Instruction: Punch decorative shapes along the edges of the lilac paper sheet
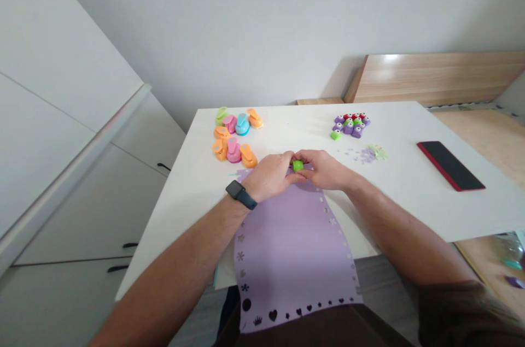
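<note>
- We see a white table running along a pale, plain wall, with a soft shadow beside the wooden board at the right.
- Near the table's middle we find the small green punch, at the far end of a purple sheet.
- The left hand, with a dark watch at its wrist, pinches this punch between thumb and fingers.
- The right hand pinches it from the other side, fingers curled.
- The sheet reaches past the table's near edge, and we count hearts, stars, flowers and a crown among the holes along its borders.
- Left of the hands we see a cluster of larger punches in orange, pink, blue and green.
- Toward the far right stand more small punches, purple, red and green, with paper bits scattered just nearer to us.
- A black pad with a red edge lies at the table's right.
- Around us are white cabinets with dark handles, a grey floor, and a wood-grain board beyond the right end.
</note>
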Motion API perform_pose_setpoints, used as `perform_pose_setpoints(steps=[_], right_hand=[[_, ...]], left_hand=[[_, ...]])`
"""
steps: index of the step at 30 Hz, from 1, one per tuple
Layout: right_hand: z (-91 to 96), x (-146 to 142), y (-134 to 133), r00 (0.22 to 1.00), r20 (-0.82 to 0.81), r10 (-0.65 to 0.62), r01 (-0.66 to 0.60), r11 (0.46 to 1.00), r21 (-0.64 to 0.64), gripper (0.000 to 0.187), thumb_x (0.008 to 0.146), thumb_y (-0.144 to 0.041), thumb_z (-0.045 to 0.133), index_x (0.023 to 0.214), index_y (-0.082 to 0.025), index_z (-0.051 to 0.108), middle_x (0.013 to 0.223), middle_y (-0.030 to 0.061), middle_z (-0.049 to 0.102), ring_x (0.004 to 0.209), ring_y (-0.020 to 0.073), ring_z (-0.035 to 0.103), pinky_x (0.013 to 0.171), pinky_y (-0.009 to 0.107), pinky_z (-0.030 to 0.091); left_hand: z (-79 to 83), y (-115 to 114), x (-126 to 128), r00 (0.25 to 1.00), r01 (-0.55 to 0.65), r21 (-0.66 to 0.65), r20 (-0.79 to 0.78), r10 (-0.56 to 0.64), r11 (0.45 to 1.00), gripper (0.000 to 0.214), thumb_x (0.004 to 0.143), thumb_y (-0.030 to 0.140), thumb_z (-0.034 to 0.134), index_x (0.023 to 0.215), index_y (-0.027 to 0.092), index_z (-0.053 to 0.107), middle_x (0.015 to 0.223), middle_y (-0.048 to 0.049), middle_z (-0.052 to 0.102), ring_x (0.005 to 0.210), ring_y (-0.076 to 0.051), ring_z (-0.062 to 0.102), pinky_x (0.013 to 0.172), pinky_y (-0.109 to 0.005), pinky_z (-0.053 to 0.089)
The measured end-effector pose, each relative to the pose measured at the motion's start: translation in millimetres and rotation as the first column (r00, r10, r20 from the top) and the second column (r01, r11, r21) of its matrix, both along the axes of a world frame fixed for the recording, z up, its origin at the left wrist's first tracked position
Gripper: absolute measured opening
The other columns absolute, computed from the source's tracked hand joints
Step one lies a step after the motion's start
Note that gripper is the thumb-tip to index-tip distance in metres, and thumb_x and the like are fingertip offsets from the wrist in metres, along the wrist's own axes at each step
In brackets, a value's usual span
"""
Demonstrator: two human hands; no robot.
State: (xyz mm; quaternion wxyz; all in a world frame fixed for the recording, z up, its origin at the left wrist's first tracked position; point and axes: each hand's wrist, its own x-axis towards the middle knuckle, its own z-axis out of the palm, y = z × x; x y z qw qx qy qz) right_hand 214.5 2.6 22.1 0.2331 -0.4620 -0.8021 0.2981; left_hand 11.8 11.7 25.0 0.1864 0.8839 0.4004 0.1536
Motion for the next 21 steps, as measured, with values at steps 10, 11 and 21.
perform_pose_setpoints(steps=[10,11,21], right_hand=[[0.8,-2.0,-0.2,1.000,0.014,-0.022,0.023,1.000,-0.006,0.018,0.083,-0.015,0.066,0.100,-0.019,0.070,0.099,0.0040,0.075,0.091,0.0196,0.066,0.083,0.030,0.047],[0.3,-2.0,0.0,1.000,0.014,-0.021,0.021,1.000,-0.003,0.018,0.083,-0.015,0.065,0.100,-0.019,0.069,0.098,0.0036,0.075,0.090,0.0194,0.066,0.082,0.029,0.047],[-2.3,-2.2,1.0,0.999,0.036,-0.007,0.007,1.000,0.022,0.014,0.084,-0.016,0.065,0.097,-0.019,0.067,0.095,0.0036,0.073,0.087,0.0187,0.064,0.080,0.029,0.046]], left_hand=[[2.3,0.1,-0.9,1.000,0.013,0.025,-0.025,-0.013,1.000,0.043,0.094,0.045,0.073,0.123,0.014,0.061,0.111,-0.0133,0.076,0.105,-0.032,0.073,0.088,-0.040,0.053],[1.9,0.1,-0.9,1.000,0.014,0.021,-0.024,-0.013,1.000,0.043,0.094,0.044,0.073,0.123,0.015,0.061,0.111,-0.0131,0.076,0.105,-0.032,0.073,0.088,-0.040,0.053],[1.6,0.4,-0.4,1.000,0.012,-0.009,-0.025,-0.013,1.000,0.043,0.094,0.043,0.072,0.126,0.016,0.060,0.112,-0.0136,0.076,0.110,-0.032,0.072,0.092,-0.040,0.053]])
